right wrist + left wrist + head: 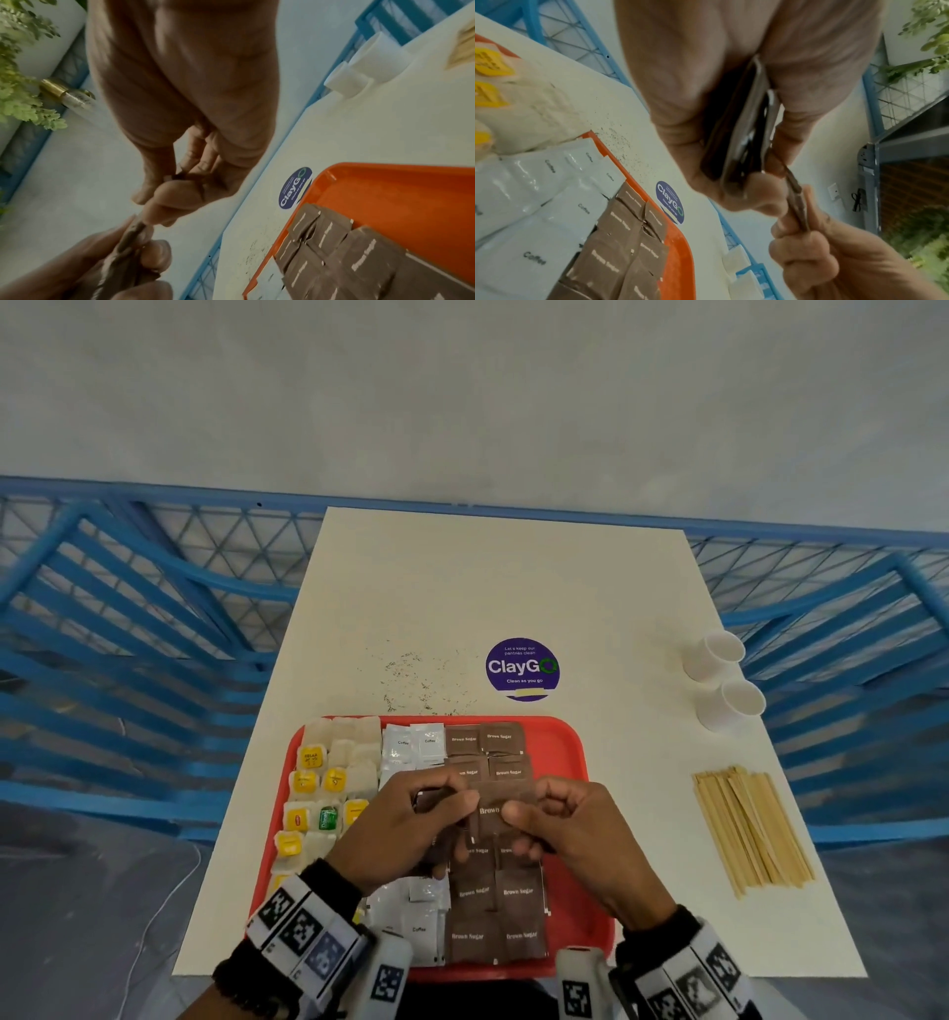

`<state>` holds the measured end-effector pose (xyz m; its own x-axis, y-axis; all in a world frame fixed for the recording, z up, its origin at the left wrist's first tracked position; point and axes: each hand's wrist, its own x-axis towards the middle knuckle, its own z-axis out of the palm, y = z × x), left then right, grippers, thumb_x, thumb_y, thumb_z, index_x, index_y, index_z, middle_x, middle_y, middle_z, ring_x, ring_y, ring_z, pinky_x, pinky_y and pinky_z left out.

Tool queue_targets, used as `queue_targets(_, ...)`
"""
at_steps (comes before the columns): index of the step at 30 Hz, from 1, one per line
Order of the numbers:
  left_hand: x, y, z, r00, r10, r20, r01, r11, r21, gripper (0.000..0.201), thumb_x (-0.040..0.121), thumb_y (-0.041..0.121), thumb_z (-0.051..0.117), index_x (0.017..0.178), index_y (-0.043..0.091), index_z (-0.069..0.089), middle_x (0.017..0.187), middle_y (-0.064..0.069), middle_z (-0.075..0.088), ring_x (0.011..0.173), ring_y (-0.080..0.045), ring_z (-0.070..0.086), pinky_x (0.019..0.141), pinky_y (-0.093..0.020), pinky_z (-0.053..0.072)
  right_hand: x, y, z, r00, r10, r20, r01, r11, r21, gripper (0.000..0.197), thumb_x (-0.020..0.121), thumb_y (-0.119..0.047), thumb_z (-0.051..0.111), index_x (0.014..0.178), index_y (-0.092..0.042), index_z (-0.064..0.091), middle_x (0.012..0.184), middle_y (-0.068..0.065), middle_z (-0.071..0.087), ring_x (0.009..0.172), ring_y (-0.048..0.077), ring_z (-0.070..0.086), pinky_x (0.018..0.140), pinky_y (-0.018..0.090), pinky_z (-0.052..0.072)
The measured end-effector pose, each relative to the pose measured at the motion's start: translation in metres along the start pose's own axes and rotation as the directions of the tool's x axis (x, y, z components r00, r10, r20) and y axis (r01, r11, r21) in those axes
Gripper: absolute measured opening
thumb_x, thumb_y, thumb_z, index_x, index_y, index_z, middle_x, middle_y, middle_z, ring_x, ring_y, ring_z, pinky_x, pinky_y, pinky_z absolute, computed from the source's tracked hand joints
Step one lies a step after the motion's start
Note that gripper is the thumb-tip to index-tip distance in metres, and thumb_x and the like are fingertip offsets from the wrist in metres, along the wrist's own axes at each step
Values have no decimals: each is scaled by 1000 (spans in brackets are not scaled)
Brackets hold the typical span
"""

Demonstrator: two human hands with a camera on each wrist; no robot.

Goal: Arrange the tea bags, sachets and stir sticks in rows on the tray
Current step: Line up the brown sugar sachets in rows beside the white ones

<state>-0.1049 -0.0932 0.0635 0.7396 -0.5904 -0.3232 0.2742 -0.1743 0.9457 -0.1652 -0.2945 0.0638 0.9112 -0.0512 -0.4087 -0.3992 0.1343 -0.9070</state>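
A red tray (pixel 565 747) holds tea bags (pixel 318 788) in its left columns, white coffee sachets (pixel 413 744) in the middle and brown sugar sachets (pixel 485 739) in two columns to their right. Above the tray's centre my left hand (pixel 452 806) grips a small stack of brown sugar sachets (pixel 744 132). My right hand (pixel 518 816) pinches one brown sugar sachet (pixel 488 811) at the stack's edge. The wooden stir sticks (pixel 750 829) lie in a loose bundle on the table, right of the tray. My hands hide part of the sachet columns.
Two white paper cups (pixel 719 654) lie on their sides at the table's right edge. A purple ClayGo sticker (pixel 522 667) and scattered tea crumbs (pixel 411 675) are beyond the tray. Blue chairs (pixel 128 634) flank the white table. The tray's right strip shows bare red.
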Motion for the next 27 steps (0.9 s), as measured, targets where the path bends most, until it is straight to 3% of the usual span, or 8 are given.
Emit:
queue_targets(4, 2, -6, -1, 997, 69, -46, -65, 994, 83, 24, 98, 32, 59, 86, 11, 64, 68, -22, 67, 48, -29, 58, 51, -39, 50, -1, 2, 6, 999, -16, -37, 15, 1000, -19, 16, 78, -8, 80, 84, 1, 69, 64, 14, 70, 50, 16, 63, 50, 21, 50)
queue_targets(7, 1, -8, -1, 993, 94, -75, -90, 994, 58, 25, 97, 30, 59, 83, 9, 63, 68, -23, 65, 47, -31, 56, 52, -42, 49, -3, 3, 6, 995, -61, -74, 56, 996, -66, 18, 75, -8, 82, 83, -1, 69, 60, 9, 67, 47, 14, 59, 47, 21, 47)
queue_targets(12, -3, -13, -10, 997, 70, 43, -69, 997, -18, 32, 98, 31, 62, 84, 3, 60, 69, -24, 65, 48, -30, 55, 54, -42, 47, -5, 4, 2, 999, -45, -8, 44, 999, -20, 19, 75, -23, 81, 90, -12, 75, 75, 9, 71, 66, 22, 60, 62, 30, 47)
queue_targets(17, -3, -21, -16, 998, 41, 52, -42, 999, 5, 28, 100, 23, 58, 85, -1, 59, 68, -28, 63, 48, -31, 54, 51, -37, 47, 4, 7, 9, 987, -114, -115, 112, 993, -21, 10, 77, -11, 80, 80, -3, 74, 70, 5, 72, 59, 7, 63, 57, 16, 48)
queue_targets(19, -3, -25, -18, 999, 31, 29, -30, 999, -15, 27, 99, 23, 58, 84, 0, 60, 68, -29, 64, 48, -31, 54, 50, -33, 47, 7, 13, 10, 988, -72, -134, 74, 997, 8, 15, 79, -15, 78, 84, -2, 73, 69, 4, 70, 55, 7, 59, 54, 16, 46)
queue_targets(22, -1, -33, -20, 1000, -4, 0, 4, 1000, -21, 28, 98, 26, 60, 85, 2, 61, 67, -27, 65, 48, -28, 53, 49, -31, 47, 9, 20, 16, 998, 50, -32, -50, 999, -14, 18, 79, -27, 77, 86, -10, 75, 69, 3, 70, 51, 9, 54, 50, 20, 43)
queue_targets(27, 11, -47, -25, 981, -128, -146, 130, 992, 2, 28, 99, 28, 60, 82, 5, 64, 69, -20, 67, 51, -29, 57, 49, -32, 49, 35, 29, 24, 990, 74, -123, -88, 990, -112, 4, 85, -17, 75, 86, -13, 75, 68, 4, 70, 55, 11, 57, 52, 23, 46)
